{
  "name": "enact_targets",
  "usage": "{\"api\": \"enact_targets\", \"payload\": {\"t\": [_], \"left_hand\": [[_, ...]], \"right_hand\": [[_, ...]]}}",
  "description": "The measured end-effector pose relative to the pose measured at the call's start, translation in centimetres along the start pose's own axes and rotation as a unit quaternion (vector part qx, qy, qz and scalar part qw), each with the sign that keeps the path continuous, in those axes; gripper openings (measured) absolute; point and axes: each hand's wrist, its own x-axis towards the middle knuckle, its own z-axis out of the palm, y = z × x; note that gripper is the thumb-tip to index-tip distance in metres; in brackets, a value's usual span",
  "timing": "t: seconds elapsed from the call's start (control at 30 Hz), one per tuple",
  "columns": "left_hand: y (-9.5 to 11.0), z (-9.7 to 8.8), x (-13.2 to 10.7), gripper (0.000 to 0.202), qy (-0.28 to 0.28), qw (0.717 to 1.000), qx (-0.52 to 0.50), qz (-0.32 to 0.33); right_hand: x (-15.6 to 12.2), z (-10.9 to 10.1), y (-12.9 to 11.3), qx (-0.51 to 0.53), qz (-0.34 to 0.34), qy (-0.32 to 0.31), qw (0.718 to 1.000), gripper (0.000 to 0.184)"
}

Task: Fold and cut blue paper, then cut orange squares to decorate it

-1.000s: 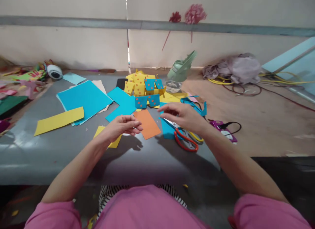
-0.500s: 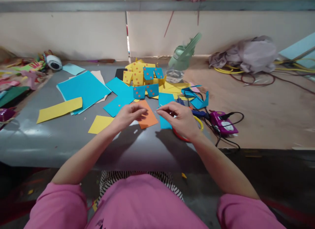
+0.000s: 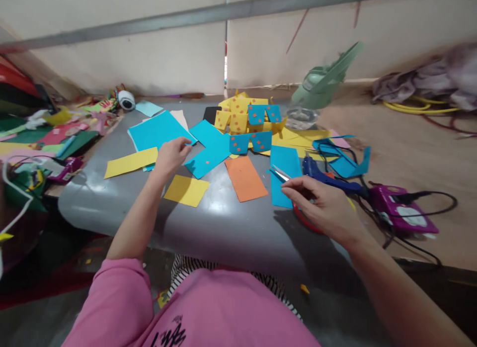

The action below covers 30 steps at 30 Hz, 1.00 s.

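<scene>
My right hand [image 3: 320, 203] grips silver tweezers [image 3: 280, 173], their tips pointing left above a blue foam sheet [image 3: 285, 160]. Under that hand, red scissor handles [image 3: 305, 220] partly show on the grey table. My left hand [image 3: 173, 158] hovers at the edge of the stacked blue sheets [image 3: 156, 130], thumb and fingers together; whatever they may hold is hidden. An orange rectangle [image 3: 246, 179] and a yellow rectangle [image 3: 186, 190] lie between my hands. Behind them, blue folded pieces with orange dots [image 3: 250, 143] stand before dotted yellow pieces [image 3: 238, 122].
A blue glue gun [image 3: 331, 178] and a purple box with black cables [image 3: 400, 210] lie at the right. A green-topped bottle [image 3: 316, 88] stands behind. A yellow strip [image 3: 130, 163] and colourful scraps [image 3: 55, 133] are at the left.
The view has swung left. My hands have moved apart: the left has gone from the orange rectangle to the blue stack. The tweezers in my right hand now show clearly.
</scene>
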Motion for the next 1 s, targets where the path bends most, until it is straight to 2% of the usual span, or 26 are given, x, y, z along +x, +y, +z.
{"api": "enact_targets", "payload": {"t": [0.1, 0.2, 0.33, 0.43, 0.5, 0.57, 0.67, 0.83, 1.0], "left_hand": [[-0.7, 1.4, 0.8, 0.040, -0.092, 0.991, 0.097, -0.014], [-0.9, 2.7, 1.1, 0.041, -0.110, 0.987, 0.115, -0.015], [-1.1, 3.0, 1.6, 0.026, -0.135, 0.986, 0.102, 0.000], [-2.2, 1.9, 2.9, 0.022, -0.102, 0.989, 0.105, -0.002], [-3.4, 1.1, 4.1, 0.031, -0.072, 0.991, 0.114, -0.012], [-4.7, 0.7, 5.0, 0.043, -0.066, 0.991, 0.118, -0.019], [-5.9, 1.2, 5.7, 0.048, -0.071, 0.991, 0.114, -0.019], [-5.9, 2.5, 6.0, 0.043, -0.065, 0.992, 0.109, -0.014], [-6.3, 2.1, 6.3, 0.031, -0.068, 0.994, 0.087, -0.002]], "right_hand": [[1.1, 1.6, -0.5, 0.006, -0.031, -0.061, 0.998, 0.027], [1.9, 3.2, -1.1, 0.004, -0.061, -0.109, 0.992, 0.024], [2.5, 5.0, -1.7, -0.001, -0.085, -0.154, 0.984, 0.023], [3.1, 5.9, -1.6, 0.006, -0.113, -0.139, 0.984, 0.022], [3.6, 6.4, -1.2, 0.009, -0.131, -0.109, 0.985, 0.023], [3.9, 6.9, -0.5, 0.001, -0.147, -0.075, 0.986, 0.023], [3.8, 7.6, 0.2, -0.029, -0.165, -0.045, 0.985, 0.025], [2.8, 8.4, 0.1, -0.038, -0.200, -0.065, 0.977, 0.023], [2.6, 8.3, -0.1, -0.031, -0.214, -0.068, 0.974, 0.022]]}}
